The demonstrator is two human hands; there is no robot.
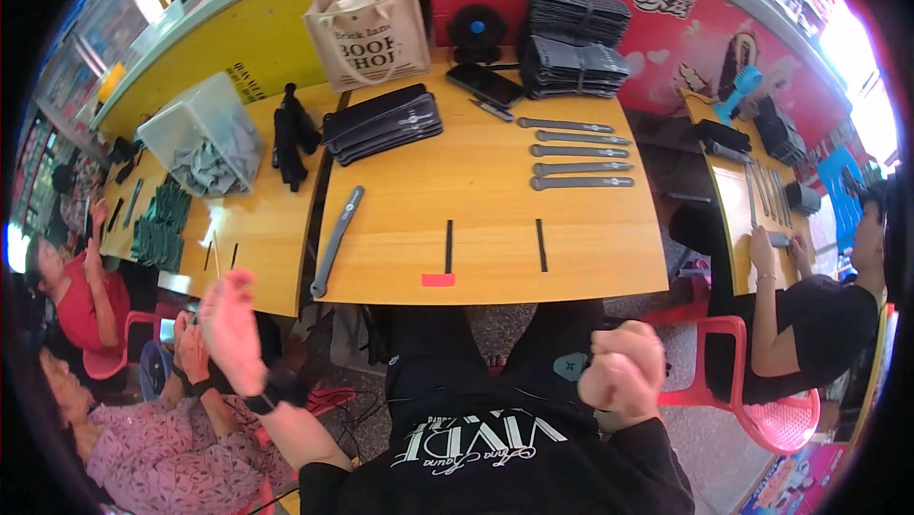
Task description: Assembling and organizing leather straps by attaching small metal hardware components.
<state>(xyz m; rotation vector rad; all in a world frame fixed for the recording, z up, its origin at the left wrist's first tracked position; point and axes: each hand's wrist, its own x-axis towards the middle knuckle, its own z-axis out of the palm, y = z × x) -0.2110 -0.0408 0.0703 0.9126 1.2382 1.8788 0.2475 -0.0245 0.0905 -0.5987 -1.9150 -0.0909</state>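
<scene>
My left hand (231, 329) is raised off the left front corner of the wooden table (495, 201), its fingers stretched upward and nothing seen in it. My right hand (624, 369) is balled into a fist above my right thigh, off the table's front edge, with no object showing. Nearest my left hand on the tabletop lies a single dark grey folded strap (338, 241) with a rounded end, set aslant. Several similar grey straps (582, 151) lie in a row at the right. Neither hand touches them.
At the back are stacked dark strap bundles (576, 68), a flat dark pile (383, 123), a phone (486, 85), a pen (492, 110), a small fan (476, 31) and a tote bag (371, 34). A translucent bin (205, 129) holds grey cloth. People sit close on both sides.
</scene>
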